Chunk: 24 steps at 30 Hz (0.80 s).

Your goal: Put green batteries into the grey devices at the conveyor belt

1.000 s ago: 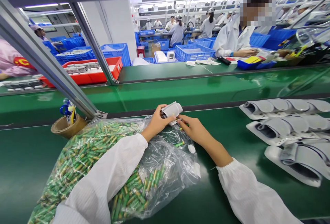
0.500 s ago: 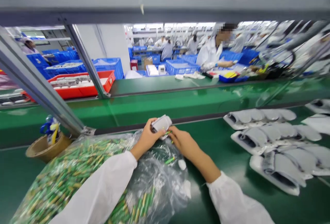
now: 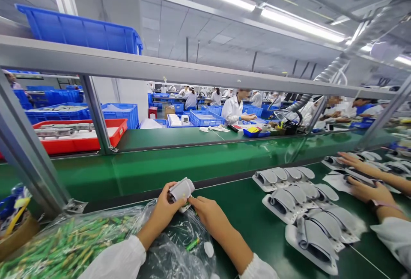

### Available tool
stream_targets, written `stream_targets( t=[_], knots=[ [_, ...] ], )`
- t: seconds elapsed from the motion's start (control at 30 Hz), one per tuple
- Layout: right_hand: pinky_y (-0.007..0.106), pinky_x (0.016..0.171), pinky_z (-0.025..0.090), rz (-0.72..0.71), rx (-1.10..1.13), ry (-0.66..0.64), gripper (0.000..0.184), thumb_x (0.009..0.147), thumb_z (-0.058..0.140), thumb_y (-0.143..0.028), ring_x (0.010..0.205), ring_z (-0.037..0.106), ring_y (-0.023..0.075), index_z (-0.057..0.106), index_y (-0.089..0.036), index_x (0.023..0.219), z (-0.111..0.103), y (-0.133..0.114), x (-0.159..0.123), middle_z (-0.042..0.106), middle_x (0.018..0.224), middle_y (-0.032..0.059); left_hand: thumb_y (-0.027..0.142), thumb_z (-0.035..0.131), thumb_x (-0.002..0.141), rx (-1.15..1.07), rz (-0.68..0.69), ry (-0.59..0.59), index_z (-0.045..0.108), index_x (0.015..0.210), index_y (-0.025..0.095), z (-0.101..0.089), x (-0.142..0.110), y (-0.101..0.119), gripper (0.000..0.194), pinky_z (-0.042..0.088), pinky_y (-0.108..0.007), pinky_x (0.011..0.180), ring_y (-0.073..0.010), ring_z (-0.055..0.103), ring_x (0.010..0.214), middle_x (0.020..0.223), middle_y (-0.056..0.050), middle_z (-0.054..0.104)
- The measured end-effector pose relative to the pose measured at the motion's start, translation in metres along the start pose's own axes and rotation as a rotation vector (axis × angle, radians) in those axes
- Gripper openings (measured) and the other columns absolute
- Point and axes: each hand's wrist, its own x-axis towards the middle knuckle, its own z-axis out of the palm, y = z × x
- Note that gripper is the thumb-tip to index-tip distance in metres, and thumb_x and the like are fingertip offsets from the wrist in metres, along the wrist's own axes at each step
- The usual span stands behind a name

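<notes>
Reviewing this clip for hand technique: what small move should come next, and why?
Probably the right hand should bring a green battery to the white unit the left hand holds up: its fingertips are at the unit's lower end, above the clear bag of green batteries.

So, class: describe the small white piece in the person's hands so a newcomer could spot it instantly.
Find the green belt, with a clear plastic bag of green cylinders at its left. At the bag's edge, the left hand grips a small white-and-grey piece, the right hand beside it. Similar pieces lie in rows to the right; this one is raised.
</notes>
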Motion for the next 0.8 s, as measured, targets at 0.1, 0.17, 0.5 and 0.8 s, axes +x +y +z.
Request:
stream_targets(
  t=[0.1, 0.17, 0.5, 0.8],
  knots=[
    [0.027, 0.089, 0.051, 0.068, 0.174, 0.104, 0.042, 0.112, 0.038, -0.032, 0.105, 0.072, 0.0185, 0.062, -0.020, 0.144, 0.003, 0.000, -0.001, 0.073, 0.121, 0.0094, 0.054, 0.084, 0.064, -0.021, 0.000, 0.026, 0.053, 0.125, 0.015, -0.001, 0.000, -0.001, 0.080, 0.051, -0.034, 0.090, -0.0256, 0.064, 0.104, 0.117, -0.011, 0.065],
    [0.031, 0.096, 0.053, 0.104, 0.230, 0.109, 0.045, 0.112, 0.037, -0.036, 0.114, 0.072, 0.0219, 0.061, -0.019, 0.145, 0.005, 0.000, -0.001, 0.071, 0.130, 0.0096, 0.054, 0.084, 0.065, -0.036, -0.013, 0.034, 0.052, 0.127, 0.015, -0.001, -0.001, 0.000, 0.080, 0.052, -0.034, 0.088, -0.0256, 0.064, 0.105, 0.120, -0.012, 0.065],
    [0.028, 0.071, 0.050, 0.233, 0.463, 0.118, 0.051, 0.105, 0.043, -0.052, 0.070, 0.065, 0.0169, 0.069, -0.015, 0.129, 0.012, -0.007, -0.002, 0.069, 0.081, 0.0063, 0.047, 0.088, 0.066, -0.084, -0.033, 0.002, 0.055, 0.125, 0.018, 0.000, -0.004, -0.001, 0.074, 0.056, -0.029, 0.074, -0.0249, 0.064, 0.105, 0.123, -0.012, 0.065],
    [0.026, 0.069, 0.055, 0.393, 0.688, 0.270, 0.064, 0.094, 0.054, -0.071, 0.072, 0.066, 0.0164, 0.066, -0.011, 0.114, 0.002, -0.015, -0.001, 0.069, 0.083, 0.0083, 0.042, 0.087, 0.065, -0.081, -0.001, 0.019, 0.057, 0.122, 0.016, 0.003, -0.004, -0.005, 0.070, 0.054, -0.027, 0.073, -0.0209, 0.064, 0.094, 0.113, -0.010, 0.067]
  ],
)
